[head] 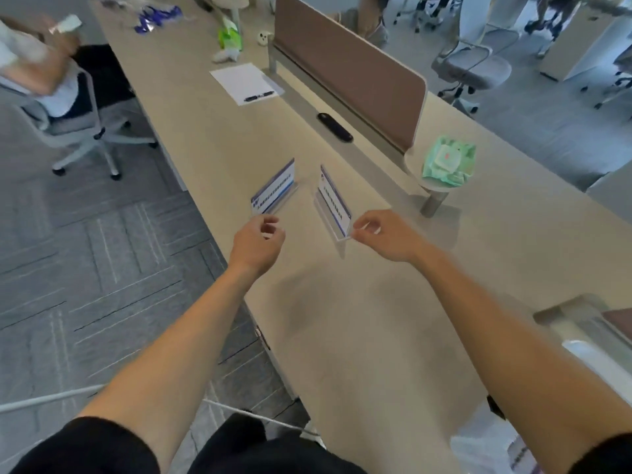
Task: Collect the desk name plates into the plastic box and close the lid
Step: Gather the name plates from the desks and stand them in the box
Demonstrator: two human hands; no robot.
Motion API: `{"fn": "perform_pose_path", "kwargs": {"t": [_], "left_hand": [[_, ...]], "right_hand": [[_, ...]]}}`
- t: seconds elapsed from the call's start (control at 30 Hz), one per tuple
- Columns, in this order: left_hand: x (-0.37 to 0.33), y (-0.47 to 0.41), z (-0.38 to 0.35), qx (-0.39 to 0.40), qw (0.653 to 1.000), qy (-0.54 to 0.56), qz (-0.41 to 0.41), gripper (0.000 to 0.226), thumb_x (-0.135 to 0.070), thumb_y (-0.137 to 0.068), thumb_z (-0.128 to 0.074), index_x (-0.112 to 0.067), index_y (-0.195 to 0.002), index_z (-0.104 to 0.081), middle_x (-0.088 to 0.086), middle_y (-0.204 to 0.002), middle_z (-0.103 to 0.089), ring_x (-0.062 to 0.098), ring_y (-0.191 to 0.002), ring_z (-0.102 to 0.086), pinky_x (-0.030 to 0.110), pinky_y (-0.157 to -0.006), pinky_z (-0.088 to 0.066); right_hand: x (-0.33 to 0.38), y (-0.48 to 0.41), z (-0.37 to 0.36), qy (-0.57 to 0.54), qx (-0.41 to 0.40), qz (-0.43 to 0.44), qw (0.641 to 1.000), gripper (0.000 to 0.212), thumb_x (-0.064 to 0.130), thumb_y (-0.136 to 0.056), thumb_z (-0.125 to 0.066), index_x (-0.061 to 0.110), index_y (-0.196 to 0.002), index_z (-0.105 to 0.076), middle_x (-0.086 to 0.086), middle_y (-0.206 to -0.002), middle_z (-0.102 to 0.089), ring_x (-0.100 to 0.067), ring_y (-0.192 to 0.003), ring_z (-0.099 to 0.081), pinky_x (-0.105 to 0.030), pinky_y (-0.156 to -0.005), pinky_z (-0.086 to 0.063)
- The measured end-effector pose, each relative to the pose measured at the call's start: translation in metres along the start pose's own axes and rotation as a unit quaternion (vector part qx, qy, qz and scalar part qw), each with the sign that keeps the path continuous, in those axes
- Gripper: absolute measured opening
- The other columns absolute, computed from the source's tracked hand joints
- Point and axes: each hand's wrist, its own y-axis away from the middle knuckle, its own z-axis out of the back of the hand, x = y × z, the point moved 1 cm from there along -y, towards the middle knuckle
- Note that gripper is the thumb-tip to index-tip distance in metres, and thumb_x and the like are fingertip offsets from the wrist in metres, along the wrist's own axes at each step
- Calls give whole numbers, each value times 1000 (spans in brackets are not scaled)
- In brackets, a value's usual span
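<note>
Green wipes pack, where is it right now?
Head view, right side: the green wipes pack sits at the near end of the brown divider, beyond the right-hand name plate.

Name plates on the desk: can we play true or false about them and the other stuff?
1. The left name plate and the right name plate both stand on the desk. True.
2. A pen lies on the white paper. True.
3. The green wipes pack lies on the floor. False: it sits on a small round stand on the desk.
4. The right hand is holding the pen. False: it pinches the near end of the right name plate.
</note>
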Motion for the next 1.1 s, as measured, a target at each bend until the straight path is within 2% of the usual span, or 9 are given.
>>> {"fn": "perform_pose_path", "kwargs": {"t": [0.1, 0.23, 0.37, 0.47, 0.57, 0.7, 0.83, 0.93, 1.1], "left_hand": [[6, -28, -5, -31, 998, 35, 40, 34, -29, -92, -60, -20, -124, -55, 0, -114, -59, 18, -102, -59, 34, -84, -49], [19, -73, -14, -72, 990, 97, 71, 43, -29, -91, -61, -22, -132, -48, 1, -129, -52, 18, -108, -57, 34, -91, -49], [46, -125, -21, -102, 979, 141, 111, 55, -33, -90, -64, -20, -139, -42, 5, -139, -45, 20, -118, -53, 36, -98, -48], [73, -157, -23, -107, 969, 157, 158, 63, -39, -89, -65, -20, -143, -38, 7, -142, -40, 18, -121, -49, 37, -102, -45], [97, -183, -31, -88, 960, 166, 207, 70, -54, -86, -63, -23, -144, -39, 5, -146, -38, 20, -127, -45, 41, -107, -41], [106, -205, -44, -44, 951, 223, 208, 68, -57, -89, -59, -22, -144, -42, -2, -147, -42, 5, -122, -44, 25, -100, -35], [112, -218, -50, -40, 939, 262, 219, 56, -59, -92, -51, -25, -136, -53, -8, -140, -53, 9, -127, -48, 22, -100, -37], [112, -223, -49, -33, 932, 290, 216, 58, -62, -91, -46, -24, -133, -55, -9, -137, -55, 5, -125, -49, 15, -95, -37], [107, -233, -48, -44, 942, 265, 202, 43, -65, -85, -35, -38, -110, -56, -5, -123, -57, 15, -123, -47, 31, -104, -38]], "right_hand": [[9, -42, 1, -30, -2, 2, 1000, 26, 45, -92, -62, 23, -106, -69, 2, -96, -68, -19, -90, -65, -35, -82, -51], [16, -99, -17, -105, -21, -33, 994, 35, 65, -76, -57, 40, -99, -64, 9, -98, -70, -12, -78, -71, -34, -77, -55], [19, -147, -50, -161, -26, -89, 983, 37, 52, -92, -57, 27, -117, -63, 8, -106, -69, -6, -75, -72, -25, -75, -53], [27, -194, -68, -182, -18, -112, 977, 45, 51, -94, -57, 22, -127, -59, 6, -110, -67, -9, -81, -70, -25, -75, -54], [33, -248, -84, -208, -6, -140, 968, 58, 59, -90, -57, 23, -135, -52, 6, -118, -64, -13, -95, -67, -42, -95, -54], [36, -308, -101, -240, 23, -170, 955, 74, 64, -87, -56, 31, -149, -35, 6, -145, -48, -19, -121, -56, -47, -106, -47], [37, -350, -117, -270, 15, -198, 942, 77, 61, -91, -55, 34, -155, -21, 3, -158, -33, -24, -137, -42, -48, -110, -42], [32, -369, -127, -282, 4, -208, 937, 73, 59, -91, -56, 34, -152, -24, 0, -154, -34, -26, -135, -43, -49, -109, -42], [30, -371, -143, -345, -36, -258, 902, 63, 57, -87, -60, 25, -138, -40, 8, -119, -51, -24, -125, -50, -47, -110, -40]]}}
